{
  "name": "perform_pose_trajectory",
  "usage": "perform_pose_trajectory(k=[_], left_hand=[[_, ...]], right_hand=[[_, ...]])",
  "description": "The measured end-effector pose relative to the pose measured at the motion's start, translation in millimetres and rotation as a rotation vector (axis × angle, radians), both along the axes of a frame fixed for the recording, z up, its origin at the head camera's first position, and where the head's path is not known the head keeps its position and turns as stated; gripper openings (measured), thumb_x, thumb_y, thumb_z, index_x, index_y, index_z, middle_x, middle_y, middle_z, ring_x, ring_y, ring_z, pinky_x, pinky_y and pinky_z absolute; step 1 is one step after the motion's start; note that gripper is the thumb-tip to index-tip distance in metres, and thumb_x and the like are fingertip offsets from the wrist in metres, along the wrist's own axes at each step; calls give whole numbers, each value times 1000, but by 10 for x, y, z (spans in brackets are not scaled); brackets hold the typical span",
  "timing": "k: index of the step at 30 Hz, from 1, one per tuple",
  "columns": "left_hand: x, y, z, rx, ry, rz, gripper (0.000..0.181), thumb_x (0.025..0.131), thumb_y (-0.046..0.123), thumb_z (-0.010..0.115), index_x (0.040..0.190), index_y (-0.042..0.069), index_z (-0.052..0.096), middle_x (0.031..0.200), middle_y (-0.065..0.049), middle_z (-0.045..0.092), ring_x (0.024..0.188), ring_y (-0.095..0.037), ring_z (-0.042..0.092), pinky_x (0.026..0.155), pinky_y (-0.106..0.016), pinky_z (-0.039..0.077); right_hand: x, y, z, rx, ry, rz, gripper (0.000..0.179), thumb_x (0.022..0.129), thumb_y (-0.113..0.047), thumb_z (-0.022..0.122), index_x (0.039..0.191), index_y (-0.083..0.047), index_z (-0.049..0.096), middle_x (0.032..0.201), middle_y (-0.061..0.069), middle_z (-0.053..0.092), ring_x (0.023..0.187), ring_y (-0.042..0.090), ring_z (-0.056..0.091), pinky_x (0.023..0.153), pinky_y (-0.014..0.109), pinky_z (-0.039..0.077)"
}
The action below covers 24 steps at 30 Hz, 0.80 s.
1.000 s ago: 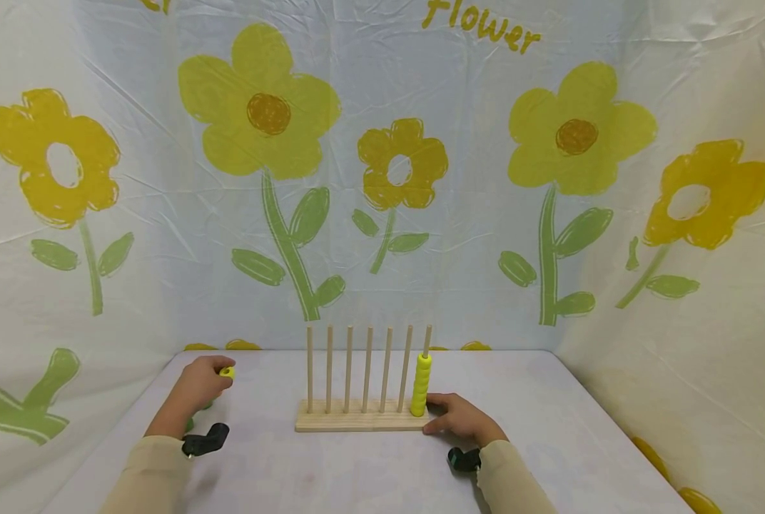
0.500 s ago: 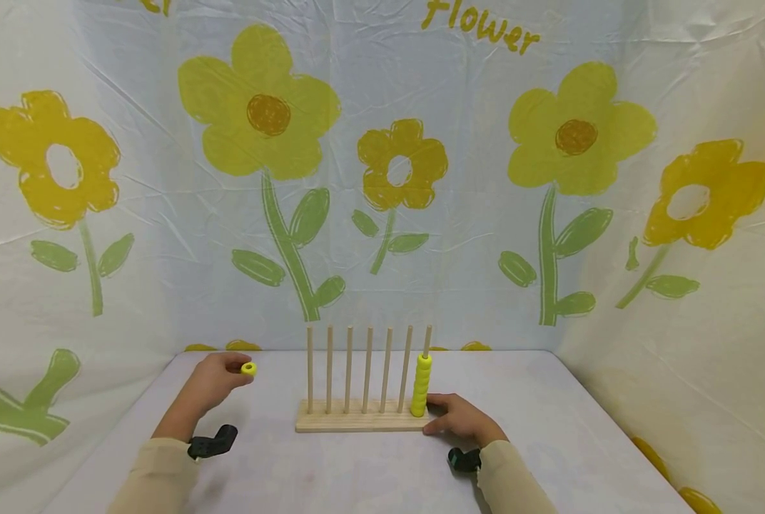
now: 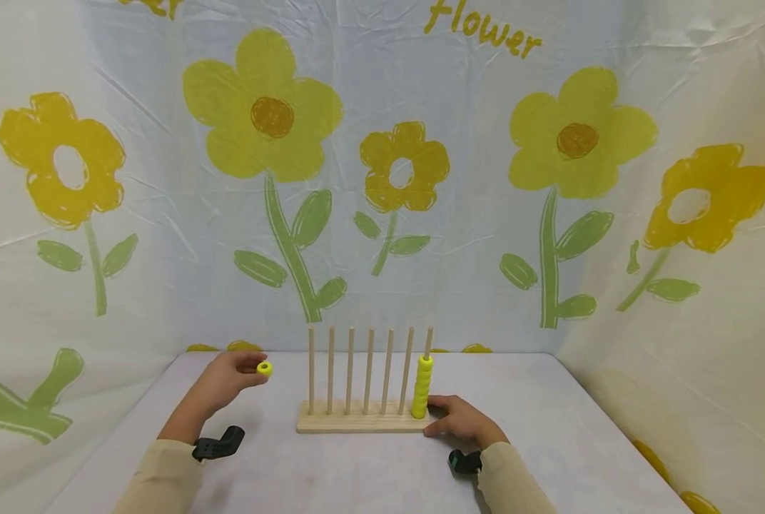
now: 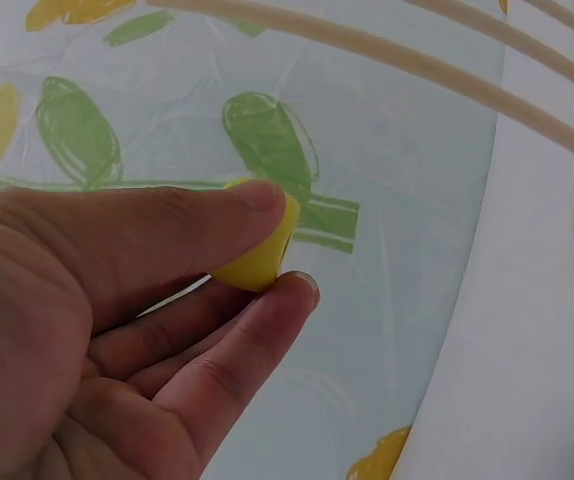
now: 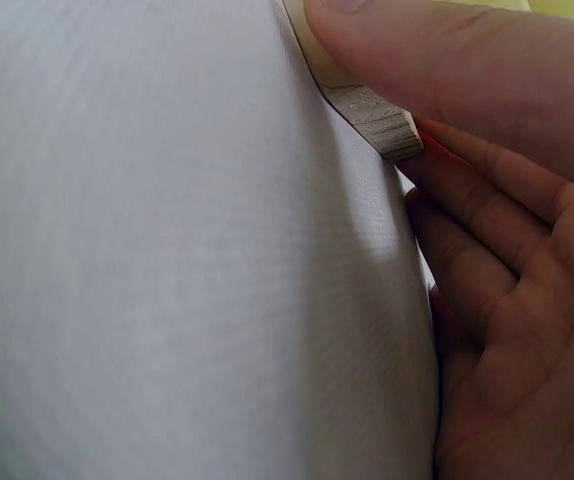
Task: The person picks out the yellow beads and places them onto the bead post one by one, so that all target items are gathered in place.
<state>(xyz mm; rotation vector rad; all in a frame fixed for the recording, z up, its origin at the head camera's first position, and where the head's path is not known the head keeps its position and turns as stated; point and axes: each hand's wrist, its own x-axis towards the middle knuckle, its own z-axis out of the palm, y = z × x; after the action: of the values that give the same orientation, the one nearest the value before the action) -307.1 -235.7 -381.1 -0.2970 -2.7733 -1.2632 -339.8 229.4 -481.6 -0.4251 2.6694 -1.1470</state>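
Between thumb and fingers my left hand (image 3: 225, 378) pinches a yellow bead (image 3: 264, 369), its hole facing up in the head view. The left wrist view shows the same bead (image 4: 257, 245) under the thumb tip. To the right of that hand stands a wooden peg rack (image 3: 357, 425) with several upright pegs. Stacked yellow beads (image 3: 422, 387) fill most of its rightmost peg; the other pegs are bare. My right hand (image 3: 462, 417) grips the right end of the rack's base, thumb in front and fingers behind. In the right wrist view, the base end (image 5: 377, 120) shows between thumb and fingers.
The rack stands on a white-covered table (image 3: 344, 471). Behind it hangs a flower-printed cloth (image 3: 459, 271), which also runs along both sides. Each wrist carries a small black camera mount, the left mount (image 3: 220, 444) low over the table.
My left hand has moved right with the yellow bead, closer to the rack. Green pieces seen under the left wrist a second ago are out of sight. The right hand has stayed on the base.
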Motion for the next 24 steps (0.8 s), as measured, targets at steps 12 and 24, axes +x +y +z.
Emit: perform_pose_trajectory(k=[12,24], left_hand=[[34,157,177,56,43,-69,48,88,29,71,129,7,60,124,-12,62,115,-29,60,93,-46,52],[92,412,462,104,43,-138,47,90,25,69,132,6,58,125,-12,64,114,-26,62,96,-44,52]], right_hand=[[2,-6,27,-18,-8,1,75,72,-26,84,137,-5,54,145,18,49,139,43,35,112,65,21],[-5,6,-5,-6,2,4,76,72,-27,84,138,-5,54,145,17,49,139,42,36,112,65,22]])
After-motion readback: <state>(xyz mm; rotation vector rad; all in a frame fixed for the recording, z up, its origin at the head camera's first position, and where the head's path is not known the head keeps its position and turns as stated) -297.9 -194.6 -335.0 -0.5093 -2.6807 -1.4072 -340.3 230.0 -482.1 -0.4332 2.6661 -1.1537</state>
